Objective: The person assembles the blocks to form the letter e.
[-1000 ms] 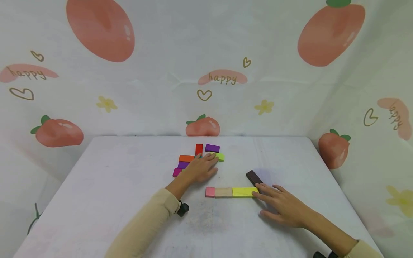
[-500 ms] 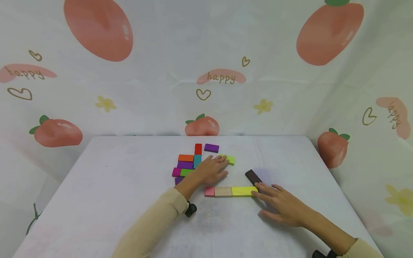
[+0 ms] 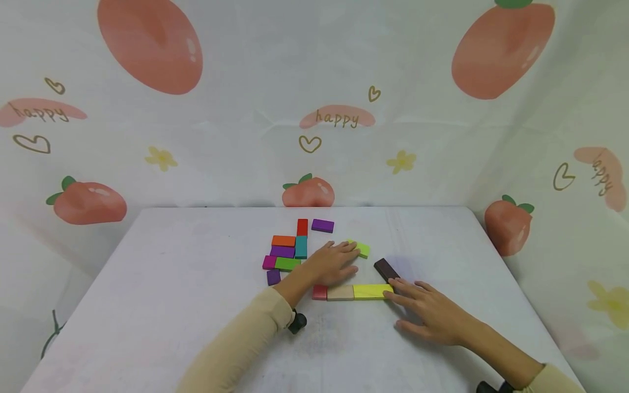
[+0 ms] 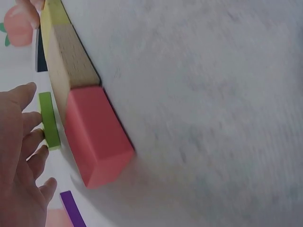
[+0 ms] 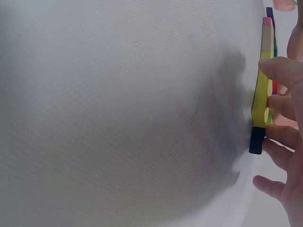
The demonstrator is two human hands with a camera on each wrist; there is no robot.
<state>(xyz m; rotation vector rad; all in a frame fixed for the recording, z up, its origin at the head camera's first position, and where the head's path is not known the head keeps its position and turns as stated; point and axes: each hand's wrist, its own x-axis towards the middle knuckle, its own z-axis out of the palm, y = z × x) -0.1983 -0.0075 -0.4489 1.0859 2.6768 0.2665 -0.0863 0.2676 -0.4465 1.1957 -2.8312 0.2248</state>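
Observation:
My left hand (image 3: pixel 331 265) reaches over the table, its fingertips on a lime-green block (image 3: pixel 362 249). In the left wrist view the fingers touch the long side of that lime-green block (image 4: pixel 49 120) without curling round it. My right hand (image 3: pixel 429 311) lies with spread fingers at the right end of a row, where fingertips touch a yellow block (image 3: pixel 371 292). A dark brown block (image 3: pixel 386 269) slants away just beyond those fingers. Left of the yellow block the row continues with a plain wood block (image 3: pixel 340 293) and a pink block (image 4: pixel 99 127), end to end.
Left of my left hand is a cluster with red (image 3: pixel 302 227), teal (image 3: pixel 301 247), orange (image 3: pixel 283 240), green (image 3: pixel 287 264), magenta (image 3: pixel 269 262) and purple blocks (image 3: pixel 282 251). A separate purple block (image 3: pixel 322 225) lies near the back. The white table (image 3: pixel 162 305) meets a patterned cloth behind.
My left hand has slid right and slightly nearer, moving the lime-green block along, away from the cluster. The cluster shows more fully. My right hand stays at the yellow and brown blocks.

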